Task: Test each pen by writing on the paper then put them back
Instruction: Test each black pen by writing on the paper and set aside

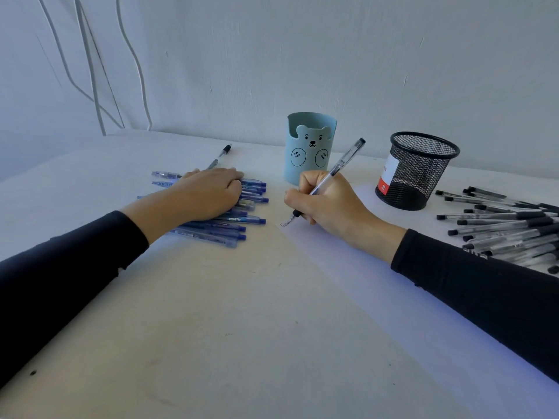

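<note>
One clear pen [341, 161], black-tipped, gripped in the curled right hand [332, 204]; tip on the paper's [363, 282] far left corner. Left hand [208, 192] flat on blue pens [230, 234]. Bear cup [310, 149] and mesh cup [420, 167] toward tabletop's [211, 313] far edge; black pens [508, 228] at right edge.

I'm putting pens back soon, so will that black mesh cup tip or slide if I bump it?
The mesh cup looks empty, so it is probably light and may slide on the smooth table. It stands upright, so a push near the rim could tip it. The wire mesh is likely stiff.
</note>
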A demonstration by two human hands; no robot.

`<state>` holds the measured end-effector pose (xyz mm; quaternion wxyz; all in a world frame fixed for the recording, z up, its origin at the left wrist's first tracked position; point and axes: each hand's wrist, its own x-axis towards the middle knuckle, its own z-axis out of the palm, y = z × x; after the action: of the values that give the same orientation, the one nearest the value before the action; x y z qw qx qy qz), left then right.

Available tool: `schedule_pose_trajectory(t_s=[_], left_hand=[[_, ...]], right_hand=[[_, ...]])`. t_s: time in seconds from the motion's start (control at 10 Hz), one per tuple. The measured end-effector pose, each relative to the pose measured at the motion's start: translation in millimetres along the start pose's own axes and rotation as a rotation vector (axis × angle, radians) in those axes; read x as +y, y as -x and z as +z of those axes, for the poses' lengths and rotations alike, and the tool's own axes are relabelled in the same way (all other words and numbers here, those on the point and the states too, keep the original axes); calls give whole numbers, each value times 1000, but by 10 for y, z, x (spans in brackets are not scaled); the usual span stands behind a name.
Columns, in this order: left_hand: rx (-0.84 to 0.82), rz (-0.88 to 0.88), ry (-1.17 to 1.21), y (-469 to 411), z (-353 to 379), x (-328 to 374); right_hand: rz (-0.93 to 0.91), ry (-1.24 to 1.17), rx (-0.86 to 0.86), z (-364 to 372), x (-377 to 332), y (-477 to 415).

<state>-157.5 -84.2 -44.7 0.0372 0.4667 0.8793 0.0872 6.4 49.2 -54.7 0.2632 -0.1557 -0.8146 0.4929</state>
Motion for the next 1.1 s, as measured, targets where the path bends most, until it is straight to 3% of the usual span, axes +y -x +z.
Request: schedule_pose_trajectory(t_s=[0.4,0.6,1.1], left_hand=[[54,-4,-19,10,47,48],[72,108,13,52,44,7],[20,124,-44,16,73,30]], right_hand=[[-20,52,-69,10,-6,-2],[-17,26,-76,4,2,-5],[-39,56,-101,13,-6,5]])
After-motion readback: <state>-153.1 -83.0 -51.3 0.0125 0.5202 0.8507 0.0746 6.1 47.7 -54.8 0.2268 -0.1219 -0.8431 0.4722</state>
